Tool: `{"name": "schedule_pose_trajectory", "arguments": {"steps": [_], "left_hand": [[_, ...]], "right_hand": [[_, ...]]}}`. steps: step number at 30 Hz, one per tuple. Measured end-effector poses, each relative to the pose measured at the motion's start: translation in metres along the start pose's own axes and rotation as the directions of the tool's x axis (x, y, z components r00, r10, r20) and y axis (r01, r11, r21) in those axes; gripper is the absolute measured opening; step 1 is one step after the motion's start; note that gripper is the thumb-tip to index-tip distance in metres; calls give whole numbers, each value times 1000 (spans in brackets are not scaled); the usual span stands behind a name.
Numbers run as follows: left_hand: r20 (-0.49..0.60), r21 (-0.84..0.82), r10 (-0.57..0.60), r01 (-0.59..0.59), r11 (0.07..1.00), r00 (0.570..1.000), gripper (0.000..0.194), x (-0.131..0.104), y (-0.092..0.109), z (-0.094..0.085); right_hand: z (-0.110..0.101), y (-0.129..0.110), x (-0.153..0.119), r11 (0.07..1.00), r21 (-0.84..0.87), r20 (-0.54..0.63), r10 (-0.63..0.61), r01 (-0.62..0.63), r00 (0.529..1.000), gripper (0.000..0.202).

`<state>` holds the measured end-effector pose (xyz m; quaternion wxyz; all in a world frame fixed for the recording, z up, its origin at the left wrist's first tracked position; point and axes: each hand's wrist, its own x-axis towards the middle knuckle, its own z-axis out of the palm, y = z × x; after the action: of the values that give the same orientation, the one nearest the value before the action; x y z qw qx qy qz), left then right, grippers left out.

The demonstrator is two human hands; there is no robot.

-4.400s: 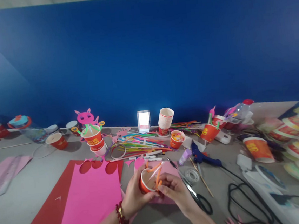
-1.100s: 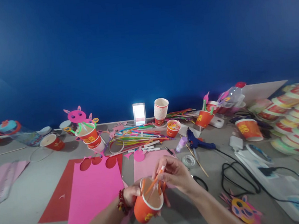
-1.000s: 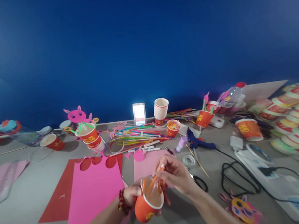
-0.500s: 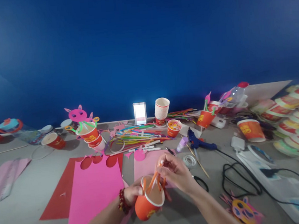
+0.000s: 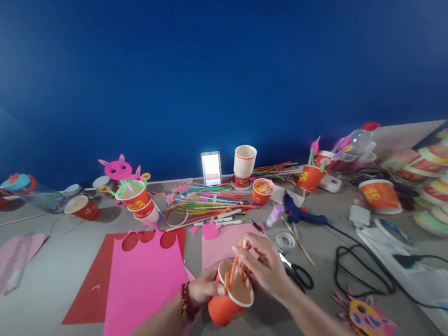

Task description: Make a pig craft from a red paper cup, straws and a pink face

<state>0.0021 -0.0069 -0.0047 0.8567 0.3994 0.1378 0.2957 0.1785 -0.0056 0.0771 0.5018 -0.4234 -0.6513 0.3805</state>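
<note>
An orange-red paper cup (image 5: 226,307) with a white rim leans in my left hand (image 5: 207,287), whose fingers wrap round its side near the rim. Orange strips (image 5: 235,272) rise out of the cup's mouth. Over the opening, my right hand (image 5: 261,259) pinches the upper ends of those strips between thumb and fingers. A bead bracelet (image 5: 187,302) circles my left wrist. Left of the cup lies a bright pink sheet (image 5: 144,286) with round cut-outs, on top of a red sheet (image 5: 83,295).
Scissors (image 5: 300,277), a tape roll (image 5: 285,242) and a blue glue gun (image 5: 302,213) lie to the right. Behind are pipe cleaners (image 5: 207,198), stacked cups (image 5: 245,161) and a cup with a pink mask (image 5: 134,196). A black cable (image 5: 358,247) curls at the right.
My hands and the cup have shifted slightly to the right. The strips stand more upright, and more of the scissors shows beside my right hand.
</note>
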Motion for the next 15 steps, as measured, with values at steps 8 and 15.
{"name": "schedule_pose_trajectory", "arguments": {"steps": [8, 15], "left_hand": [[67, 52, -29, 25, 998, 997, 68, 3, 3, 3], [1, 129, 22, -22, 991, 1000, 66, 5, 3, 3]], "right_hand": [[0, 7, 1, 996, 29, 79, 77, -79, 994, 31], [3, 13, -5, 952, -297, -72, -105, 79, 992, 30]]}}
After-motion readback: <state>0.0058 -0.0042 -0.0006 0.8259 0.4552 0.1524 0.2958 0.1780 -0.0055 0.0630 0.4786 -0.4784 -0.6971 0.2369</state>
